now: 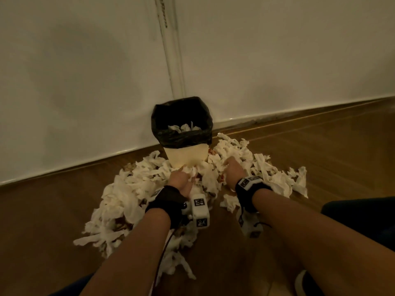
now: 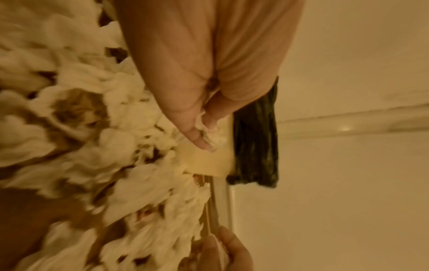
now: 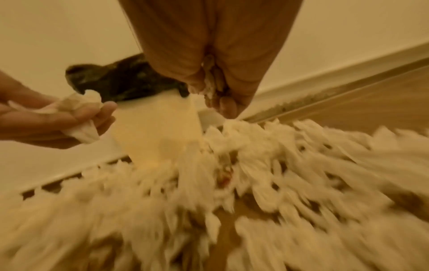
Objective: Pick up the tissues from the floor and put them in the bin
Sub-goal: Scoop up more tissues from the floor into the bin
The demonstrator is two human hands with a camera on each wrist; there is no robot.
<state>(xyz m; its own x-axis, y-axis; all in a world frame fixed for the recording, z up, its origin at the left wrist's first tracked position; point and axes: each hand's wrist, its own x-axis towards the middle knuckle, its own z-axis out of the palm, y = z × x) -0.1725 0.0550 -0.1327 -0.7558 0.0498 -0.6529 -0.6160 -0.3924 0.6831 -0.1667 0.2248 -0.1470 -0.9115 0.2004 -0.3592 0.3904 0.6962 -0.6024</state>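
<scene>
We see a heap of crumpled white tissues [image 1: 136, 189] spread over the wooden floor [image 1: 53, 221], banked around the foot of the bin [image 1: 187, 155] and trailing back between the forearms. They look soft, torn into ragged strips and twisted wads, and bare brown floor shows through the gaps. The bin stands against the wall [image 1: 85, 71], where floor meets skirting. It is a pale, smooth, tapering tub, narrower at the base, lined with a glossy, wrinkled black bag [image 1: 181, 137] folded down over its rim. A few tissues [image 1: 183, 127] already lie inside it.

Our left hand [image 1: 181, 179] is in front of the bin's base, fingers curled around a scrunched tissue wad [image 3: 78, 106], whose tail hangs out under the little finger. Our right hand [image 1: 234, 168] is over the tissues just right of the bin, fingers pinched narrowly together on a thin tissue shred [image 3: 210, 86]. Both wrists wear black straps carrying white blocks with printed markers.
</scene>
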